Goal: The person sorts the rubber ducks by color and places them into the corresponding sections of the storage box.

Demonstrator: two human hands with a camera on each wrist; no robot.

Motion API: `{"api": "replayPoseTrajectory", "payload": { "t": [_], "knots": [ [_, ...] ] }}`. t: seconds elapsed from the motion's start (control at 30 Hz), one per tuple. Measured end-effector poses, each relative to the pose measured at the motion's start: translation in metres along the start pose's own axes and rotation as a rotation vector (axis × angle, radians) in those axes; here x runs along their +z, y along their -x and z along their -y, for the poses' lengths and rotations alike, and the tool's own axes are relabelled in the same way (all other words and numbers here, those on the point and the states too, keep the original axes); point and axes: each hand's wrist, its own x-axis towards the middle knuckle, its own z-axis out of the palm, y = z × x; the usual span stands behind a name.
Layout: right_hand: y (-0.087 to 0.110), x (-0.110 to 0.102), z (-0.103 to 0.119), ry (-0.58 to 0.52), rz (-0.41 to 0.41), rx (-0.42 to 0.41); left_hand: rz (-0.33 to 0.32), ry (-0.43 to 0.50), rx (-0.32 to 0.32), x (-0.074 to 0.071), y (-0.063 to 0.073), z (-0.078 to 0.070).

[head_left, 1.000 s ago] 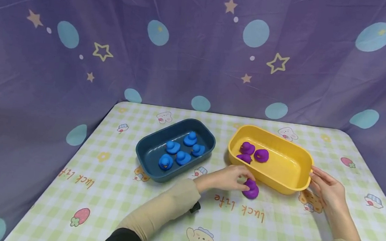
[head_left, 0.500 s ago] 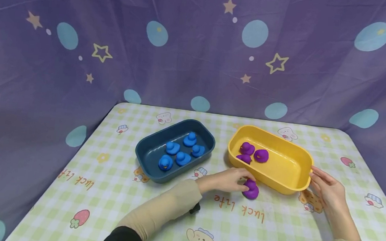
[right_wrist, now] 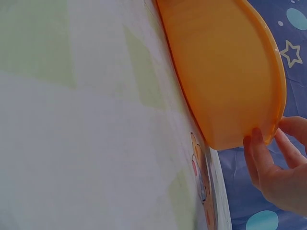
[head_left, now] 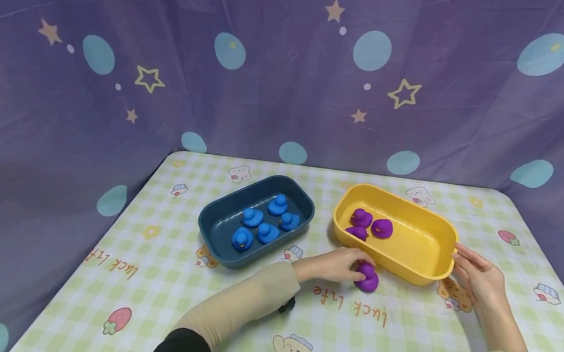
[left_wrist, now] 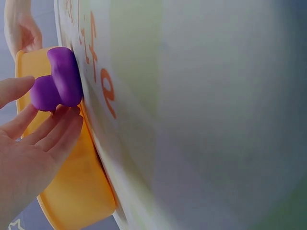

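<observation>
A purple rubber duck (head_left: 367, 278) sits on the table just in front of the yellow tray (head_left: 419, 274). My left hand (head_left: 337, 263) holds this duck by its head, thumb on one side and fingertips on the other, as the left wrist view shows. More purple ducks (head_left: 382, 228) lie in the tray's left end. At the tray's right end, my right hand (head_left: 480, 280) grips the rim; in the right wrist view its fingertips (right_wrist: 257, 134) lie against the outer wall and the thumb is up at the rim.
To the left stands a dark blue tray (head_left: 215, 251) with several blue rubber ducks (head_left: 268, 232) in it. A checked cloth (head_left: 160, 299) printed with cartoons covers the table. Behind the table hangs a purple curtain (head_left: 268, 102).
</observation>
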Motion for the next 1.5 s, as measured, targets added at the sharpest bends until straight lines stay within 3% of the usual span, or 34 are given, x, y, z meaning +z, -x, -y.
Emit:
{"api": "replayPoseTrajectory", "payload": {
  "t": [0.2,0.57,0.97,1.33,1.5],
  "knots": [
    [0.011,0.01,0.01,0.004,0.007,0.006,-0.004,-0.01,0.016,-0.001,-0.003,0.0],
    [-0.006,-0.004,-0.005,0.021,-0.015,0.012,-0.005,0.01,0.042,-0.001,-0.004,0.001],
    [-0.001,-0.002,-0.001,0.023,0.013,-0.032,-0.016,0.03,0.058,-0.002,-0.003,0.001],
    [0.017,0.015,0.012,0.002,0.002,0.011,-0.008,0.073,0.056,-0.004,0.002,0.002],
    [0.013,0.012,0.009,0.024,0.0,0.007,-0.018,0.075,0.049,-0.006,0.005,0.0]
  ]
}}
